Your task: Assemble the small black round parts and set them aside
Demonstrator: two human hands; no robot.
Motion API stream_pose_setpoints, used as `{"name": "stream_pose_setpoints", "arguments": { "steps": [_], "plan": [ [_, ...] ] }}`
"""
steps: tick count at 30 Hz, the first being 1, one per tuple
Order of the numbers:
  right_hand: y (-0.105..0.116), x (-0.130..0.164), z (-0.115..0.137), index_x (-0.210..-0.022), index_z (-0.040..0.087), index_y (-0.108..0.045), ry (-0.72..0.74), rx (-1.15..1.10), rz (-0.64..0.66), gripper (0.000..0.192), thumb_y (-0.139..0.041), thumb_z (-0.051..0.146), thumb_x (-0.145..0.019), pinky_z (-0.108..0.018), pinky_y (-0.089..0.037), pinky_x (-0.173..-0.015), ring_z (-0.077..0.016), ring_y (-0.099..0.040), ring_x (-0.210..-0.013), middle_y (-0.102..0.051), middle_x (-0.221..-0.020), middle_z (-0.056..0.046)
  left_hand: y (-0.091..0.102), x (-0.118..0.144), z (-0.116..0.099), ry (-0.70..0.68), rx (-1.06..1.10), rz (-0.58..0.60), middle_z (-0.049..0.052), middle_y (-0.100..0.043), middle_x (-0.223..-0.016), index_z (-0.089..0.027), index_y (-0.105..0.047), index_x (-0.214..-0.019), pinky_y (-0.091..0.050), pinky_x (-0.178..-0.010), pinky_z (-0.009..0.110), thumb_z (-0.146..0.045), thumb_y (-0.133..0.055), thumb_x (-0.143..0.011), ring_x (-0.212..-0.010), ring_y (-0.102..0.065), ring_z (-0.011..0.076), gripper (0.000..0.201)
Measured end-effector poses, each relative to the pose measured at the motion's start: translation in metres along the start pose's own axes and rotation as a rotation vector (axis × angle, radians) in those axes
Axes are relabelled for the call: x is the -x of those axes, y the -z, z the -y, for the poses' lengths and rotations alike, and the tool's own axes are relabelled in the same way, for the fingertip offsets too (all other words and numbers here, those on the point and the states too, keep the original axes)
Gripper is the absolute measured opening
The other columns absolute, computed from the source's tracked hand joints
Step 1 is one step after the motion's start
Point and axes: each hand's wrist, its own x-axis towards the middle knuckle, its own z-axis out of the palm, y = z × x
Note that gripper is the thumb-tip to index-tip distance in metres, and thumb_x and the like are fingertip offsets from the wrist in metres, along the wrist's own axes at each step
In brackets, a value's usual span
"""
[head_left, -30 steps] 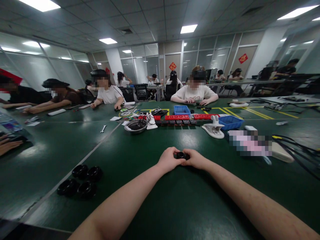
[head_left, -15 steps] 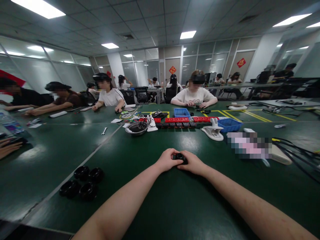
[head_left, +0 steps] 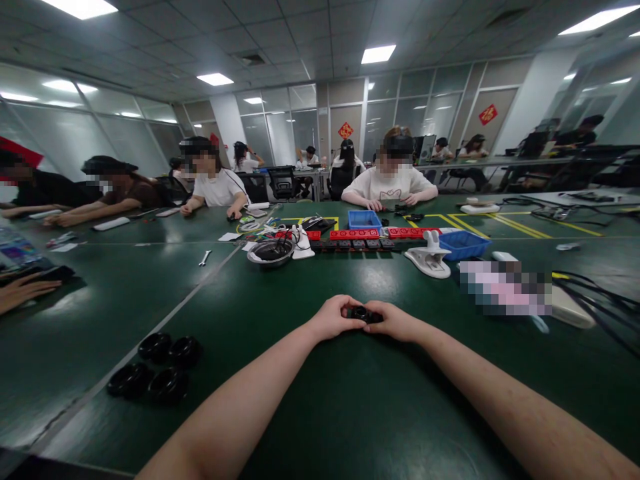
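Observation:
Between my two hands is a small black object (head_left: 361,313) with a round, ring-like top, held at table height. My left hand (head_left: 334,320) has its fingers and thumb closed on its left side. From the right, my right hand (head_left: 393,320) grips the same piece with thumb and bent fingers. Much of its outline is hidden by my fingers, so its exact kind is unclear. On the table to the left, several glossy black ring-shaped pieces (head_left: 169,384) stand in a close cluster.
Across the green table (head_left: 280,293) lie a metal bowl (head_left: 271,253) of black cable, red power strips (head_left: 355,234), blue trays (head_left: 463,245) and a white clamp base (head_left: 429,260). A wrench (head_left: 205,258) lies left. Black cables (head_left: 590,300) run at right. Other people sit opposite and at left.
My hands have drawn slightly apart around the black object, the right one shifting right and showing more of it. The view has tilted a little.

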Motion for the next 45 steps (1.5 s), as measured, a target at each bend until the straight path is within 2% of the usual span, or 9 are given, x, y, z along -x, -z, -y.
{"name": "stream_pose_setpoints", "arguments": {
  "steps": [16, 21, 26, 29, 31, 34, 36, 40, 45],
  "plan": [
    [0.001, -0.001, 0.002, -0.084, 0.014, -0.055, -0.057, -0.026, -0.013, 0.025, -0.058, 0.025, -0.062, -0.022, -0.035, -0.058, -0.012, -0.046, -0.066, -0.052, -0.074, 0.0, 0.0, -0.001, -0.002, 0.041, 0.002, 0.012, -0.002, -0.046, -0.067, -0.014, -0.054, -0.088, -0.03, -0.047, 0.018, -0.038, -0.064, -0.054, -0.053, -0.037, 0.0063, 0.042],
    [-0.005, -0.003, 0.003, -0.072, 0.014, -0.05, -0.138, 0.023, -0.098, 0.022, -0.06, 0.028, -0.058, -0.019, -0.031, -0.05, -0.0094, -0.043, -0.057, -0.048, -0.063, 0.003, -0.009, 0.002, -0.006, 0.069, -0.081, -0.123, 0.001, -0.049, -0.076, -0.015, -0.054, -0.083, -0.034, -0.053, 0.02, -0.036, -0.064, -0.054, -0.061, -0.043, 0.0087, 0.037],
    [-0.021, -0.008, 0.006, -0.065, 0.016, -0.044, -0.26, 0.321, -0.329, 0.023, -0.06, 0.031, -0.057, -0.019, -0.025, -0.046, -0.0093, -0.041, -0.054, -0.047, -0.06, 0.002, -0.021, 0.004, -0.01, 0.14, -0.229, -0.348, 0.002, -0.05, -0.08, -0.017, -0.053, -0.08, -0.037, -0.063, 0.024, -0.038, -0.063, -0.056, -0.072, -0.048, 0.0134, 0.034],
    [-0.028, -0.01, 0.009, -0.067, 0.016, -0.046, -0.305, 0.433, -0.39, 0.018, -0.057, 0.029, -0.06, -0.02, -0.025, -0.048, -0.01, -0.043, -0.056, -0.05, -0.064, 0.0, -0.021, 0.003, -0.009, 0.135, -0.225, -0.367, 0.002, -0.05, -0.079, -0.016, -0.053, -0.079, -0.038, -0.064, 0.024, -0.037, -0.063, -0.056, -0.073, -0.048, 0.0133, 0.033],
    [-0.03, -0.009, 0.01, -0.073, 0.016, -0.048, -0.282, 0.443, -0.397, 0.02, -0.057, 0.029, -0.061, -0.021, -0.028, -0.051, -0.0116, -0.045, -0.061, -0.051, -0.07, -0.002, -0.019, 0.002, -0.007, 0.102, -0.197, -0.347, 0.002, -0.05, -0.079, -0.016, -0.053, -0.079, -0.037, -0.062, 0.023, -0.035, -0.063, -0.056, -0.071, -0.047, 0.0126, 0.031],
    [-0.026, -0.006, 0.008, -0.092, 0.017, -0.048, -0.159, 0.364, -0.362, 0.04, -0.061, 0.034, -0.058, -0.024, -0.034, -0.061, -0.0158, -0.048, -0.075, -0.053, -0.085, -0.005, -0.013, 0.0, -0.002, 0.035, -0.129, -0.235, 0.0, -0.048, -0.076, -0.016, -0.053, -0.082, -0.035, -0.055, 0.021, -0.033, -0.063, -0.057, -0.062, -0.044, 0.0094, 0.032],
    [-0.02, -0.004, 0.006, -0.1, 0.018, -0.047, -0.074, 0.273, -0.291, 0.05, -0.063, 0.036, -0.056, -0.026, -0.035, -0.068, -0.0177, -0.048, -0.083, -0.052, -0.092, -0.005, -0.009, -0.001, 0.0, 0.015, -0.07, -0.14, 0.0, -0.047, -0.073, -0.015, -0.054, -0.084, -0.033, -0.05, 0.019, -0.034, -0.063, -0.057, -0.055, -0.04, 0.007, 0.035],
    [-0.009, -0.002, 0.002, -0.095, 0.015, -0.053, -0.037, 0.08, -0.125, 0.038, -0.06, 0.03, -0.06, -0.028, -0.037, -0.071, -0.0173, -0.05, -0.08, -0.054, -0.087, -0.004, -0.004, -0.002, 0.001, 0.03, 0.002, -0.068, -0.001, -0.046, -0.07, -0.014, -0.054, -0.089, -0.029, -0.045, 0.017, -0.034, -0.063, -0.057, -0.051, -0.035, 0.0052, 0.039],
    [0.0, -0.003, 0.005, -0.091, 0.013, -0.054, -0.023, -0.056, -0.01, 0.028, -0.055, 0.023, -0.065, -0.027, -0.038, -0.069, -0.0154, -0.049, -0.076, -0.055, -0.083, -0.003, -0.003, -0.002, 0.0, 0.041, 0.036, -0.045, -0.001, -0.045, -0.069, -0.013, -0.054, -0.091, -0.028, -0.044, 0.017, -0.035, -0.064, -0.056, -0.051, -0.035, 0.0052, 0.043]
  ]
}}
